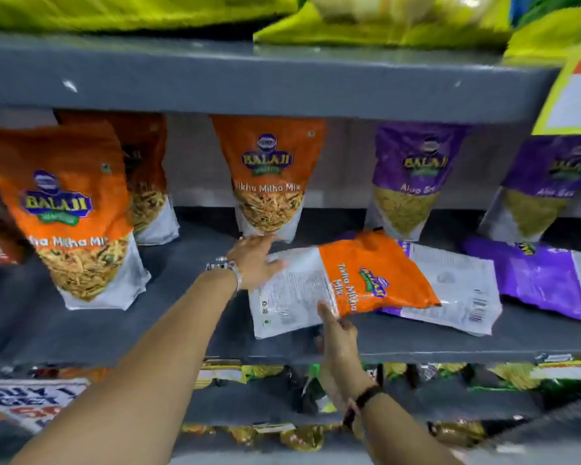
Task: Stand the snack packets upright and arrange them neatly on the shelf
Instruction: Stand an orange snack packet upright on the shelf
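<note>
An orange Tikha Mitha Mix packet [346, 283] lies on its side on the grey shelf [188, 333], partly lifted. My left hand [254, 263] grips its white bottom end and my right hand [336, 333] holds its near edge, thumb on top. Under it lies a flat purple packet [457, 290] showing its white back. Another purple packet [544, 276] lies flat further right. Upright behind stand orange packets [269, 176] [78, 216] and two purple ones [410, 182] [547, 189].
A third orange packet [148, 182] stands behind the left one. The upper shelf board [249, 78] overhangs closely, with yellow-green bags [366, 21] on it. Below the shelf edge are more snack packets [282, 374] and a promo sign [31, 401].
</note>
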